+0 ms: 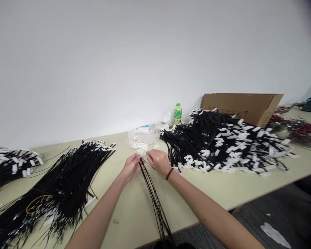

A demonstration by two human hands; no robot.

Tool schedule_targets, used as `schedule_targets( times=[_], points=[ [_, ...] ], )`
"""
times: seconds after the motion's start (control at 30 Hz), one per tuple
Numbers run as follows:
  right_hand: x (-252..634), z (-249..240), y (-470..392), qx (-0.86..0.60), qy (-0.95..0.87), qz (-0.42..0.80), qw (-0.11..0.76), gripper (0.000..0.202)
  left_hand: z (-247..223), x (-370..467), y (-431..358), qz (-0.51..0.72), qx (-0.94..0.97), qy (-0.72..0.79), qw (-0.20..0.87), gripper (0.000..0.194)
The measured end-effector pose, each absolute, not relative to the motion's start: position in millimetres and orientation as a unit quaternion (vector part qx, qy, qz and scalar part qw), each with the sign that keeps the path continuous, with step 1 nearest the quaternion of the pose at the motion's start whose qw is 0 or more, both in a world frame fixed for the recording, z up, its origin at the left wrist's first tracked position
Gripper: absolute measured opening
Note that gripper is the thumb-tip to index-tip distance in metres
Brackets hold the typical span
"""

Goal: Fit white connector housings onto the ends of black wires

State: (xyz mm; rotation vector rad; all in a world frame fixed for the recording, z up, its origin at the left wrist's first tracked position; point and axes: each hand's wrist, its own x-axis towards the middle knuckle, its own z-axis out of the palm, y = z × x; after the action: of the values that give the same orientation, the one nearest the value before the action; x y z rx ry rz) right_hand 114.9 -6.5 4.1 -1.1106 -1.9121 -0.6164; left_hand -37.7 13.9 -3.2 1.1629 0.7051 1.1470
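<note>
Between my two hands, a white connector (pixel 141 152) sits at the end of several thin black wires (pixel 153 197), which trail down over the table's front edge toward me. My left hand (pixel 131 166) pinches the connector and the wire ends from the left. Close by on the right, my right hand (pixel 158 161) has its fingers pressed together on a single black wire (pixel 149 164) near the connector. The fingertips partly hide where wire and connector meet. Just behind my hands lies a clear plastic bag (pixel 145 136) with small white connectors in and before it.
Black wires with white ends (pixel 223 141) are heaped at right, before a cardboard box (pixel 243 105). Loose black wires (pixel 64 183) spread at left, beside another bundle (pixel 15 162). A green-capped bottle (pixel 177 114) stands by the wall. Red wires (pixel 303 131) lie far right.
</note>
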Motion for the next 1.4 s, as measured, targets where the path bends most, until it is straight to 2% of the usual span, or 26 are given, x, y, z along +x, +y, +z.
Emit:
schedule_targets(
  times=[0.87, 1.4],
  points=[
    [114, 3, -6, -0.453, -0.758, -0.26, 0.391, 0.022, -5, -38, 15, 0.494, 0.526, 0.315, 0.616, 0.025],
    [115, 13, -8, -0.455, -0.776, -0.226, 0.374, 0.009, -2, -37, 13, 0.485, 0.541, 0.325, 0.606, 0.028]
  ],
)
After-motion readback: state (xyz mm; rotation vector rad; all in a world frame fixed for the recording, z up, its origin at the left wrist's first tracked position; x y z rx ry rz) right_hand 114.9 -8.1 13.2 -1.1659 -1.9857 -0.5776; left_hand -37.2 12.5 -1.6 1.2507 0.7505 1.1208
